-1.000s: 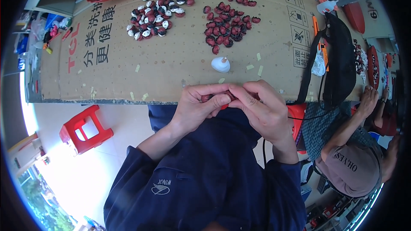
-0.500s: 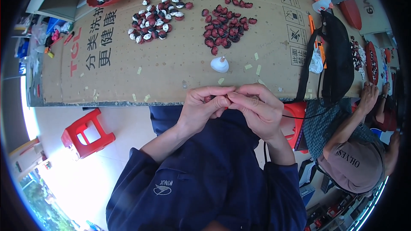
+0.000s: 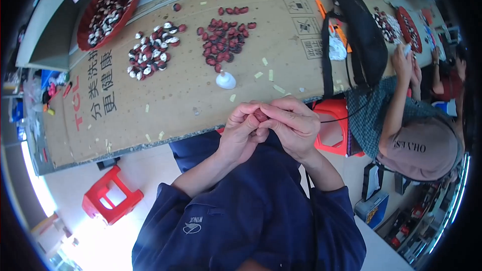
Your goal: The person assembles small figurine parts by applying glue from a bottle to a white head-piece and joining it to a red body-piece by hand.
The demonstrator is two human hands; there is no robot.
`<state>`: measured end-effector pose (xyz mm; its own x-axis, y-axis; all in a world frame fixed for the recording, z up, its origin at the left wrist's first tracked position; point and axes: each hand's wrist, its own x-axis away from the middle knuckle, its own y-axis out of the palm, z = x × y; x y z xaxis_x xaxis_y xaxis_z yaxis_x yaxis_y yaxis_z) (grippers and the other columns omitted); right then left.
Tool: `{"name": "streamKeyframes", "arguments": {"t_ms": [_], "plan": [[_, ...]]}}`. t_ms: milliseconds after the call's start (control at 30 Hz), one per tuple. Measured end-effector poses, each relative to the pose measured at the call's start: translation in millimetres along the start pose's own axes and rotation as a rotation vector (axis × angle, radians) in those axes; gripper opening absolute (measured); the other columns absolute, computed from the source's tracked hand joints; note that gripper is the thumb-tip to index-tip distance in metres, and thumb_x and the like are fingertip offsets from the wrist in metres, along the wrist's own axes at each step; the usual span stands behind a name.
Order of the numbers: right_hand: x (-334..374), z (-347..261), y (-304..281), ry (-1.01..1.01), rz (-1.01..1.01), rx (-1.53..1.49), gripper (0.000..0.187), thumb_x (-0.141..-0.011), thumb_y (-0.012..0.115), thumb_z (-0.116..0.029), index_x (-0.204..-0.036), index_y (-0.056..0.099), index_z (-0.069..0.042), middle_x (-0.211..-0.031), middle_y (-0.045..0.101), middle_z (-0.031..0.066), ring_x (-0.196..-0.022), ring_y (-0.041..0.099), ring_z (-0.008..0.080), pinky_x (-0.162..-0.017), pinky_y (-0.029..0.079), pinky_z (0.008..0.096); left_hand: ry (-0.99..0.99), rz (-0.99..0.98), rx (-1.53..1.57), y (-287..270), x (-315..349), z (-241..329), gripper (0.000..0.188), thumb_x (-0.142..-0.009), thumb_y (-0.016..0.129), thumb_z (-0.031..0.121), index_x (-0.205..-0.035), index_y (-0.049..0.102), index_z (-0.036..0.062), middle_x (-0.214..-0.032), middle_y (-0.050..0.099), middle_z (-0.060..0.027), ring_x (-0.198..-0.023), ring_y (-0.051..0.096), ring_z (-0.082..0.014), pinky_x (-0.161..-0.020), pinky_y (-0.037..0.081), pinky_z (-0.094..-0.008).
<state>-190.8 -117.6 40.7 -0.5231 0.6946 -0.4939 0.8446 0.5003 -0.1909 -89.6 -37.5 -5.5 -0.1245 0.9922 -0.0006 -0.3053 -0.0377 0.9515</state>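
Note:
Just off the near table edge, a small dark-red, rounded shell-like piece sits between the fingertips of both my hands. My left hand pinches it from one side, its other fingers curled. From the other side, the thumb and forefinger of my right hand close on it. A small white squeeze bottle with a thin nozzle stands beyond my hands. Behind it lies a heap of similar dark-red pieces. Further left is a group of red pieces with white parts.
Cardboard covers the table. A red basin of pieces stands far left. At right lie a black bag and an orange-handled tool. Red stools stand below the table; a person works at right.
The view has turned, so the table's contents sit further left and the basin shows more fully. My hands stay together; the red piece between their fingertips is now more visible.

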Motion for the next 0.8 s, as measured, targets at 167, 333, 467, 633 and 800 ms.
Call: {"name": "streamKeyframes", "arguments": {"t_ms": [167,333,467,633,800], "plan": [[11,-20,-18,-0.044,0.116,0.157,0.029,-0.065,0.066,0.006,-0.093,0.065,-0.001,-0.084,0.061,0.0093,-0.069,0.059,0.0139,-0.058,0.048,0.0222,-0.143,-0.047,0.027,6,-7,-14,0.017,-0.087,0.051,0.016,-0.104,0.055,0.0165,-0.093,0.052,-0.0017,-0.065,0.044,-0.0091,-0.051,0.034,-0.0207],[29,-47,-21,0.108,0.187,0.091,0.028,-0.069,0.064,0.006,-0.096,0.063,0.000,-0.089,0.059,0.0103,-0.071,0.060,0.0134,-0.058,0.048,0.0224,-0.237,-0.227,-0.079,16,-6,-15,0.018,-0.087,0.050,0.016,-0.104,0.054,0.0169,-0.099,0.051,-0.0010,-0.065,0.044,-0.0083,-0.053,0.036,-0.0204],[42,-48,-16,-0.172,0.342,0.434,0.026,-0.066,0.067,0.000,-0.092,0.065,0.000,-0.082,0.061,0.0107,-0.066,0.060,0.0176,-0.056,0.048,0.0238,-0.279,-0.123,-0.186,22,-1,-21,0.015,-0.086,0.052,0.016,-0.101,0.055,0.0164,-0.098,0.050,0.0003,-0.066,0.044,-0.0067,-0.053,0.036,-0.0191],[48,-58,-14,-0.273,0.449,0.393,0.024,-0.066,0.067,0.001,-0.090,0.065,0.000,-0.079,0.062,0.0108,-0.064,0.060,0.0188,-0.054,0.048,0.0244,-0.232,-0.128,-0.188,53,9,-24,0.018,-0.083,0.056,0.009,-0.101,0.055,0.0104,-0.088,0.053,0.0008,-0.064,0.046,-0.0060,-0.055,0.038,-0.0169],[51,-66,-28,-0.294,0.467,0.405,0.023,-0.066,0.066,0.003,-0.088,0.065,0.001,-0.078,0.062,0.0102,-0.064,0.060,0.0184,-0.054,0.048,0.0245,-0.234,-0.065,-0.180,70,9,-33,0.019,-0.081,0.055,0.004,-0.099,0.056,0.0100,-0.079,0.053,0.0014,-0.063,0.046,-0.0063,-0.051,0.038,-0.0174]]}}
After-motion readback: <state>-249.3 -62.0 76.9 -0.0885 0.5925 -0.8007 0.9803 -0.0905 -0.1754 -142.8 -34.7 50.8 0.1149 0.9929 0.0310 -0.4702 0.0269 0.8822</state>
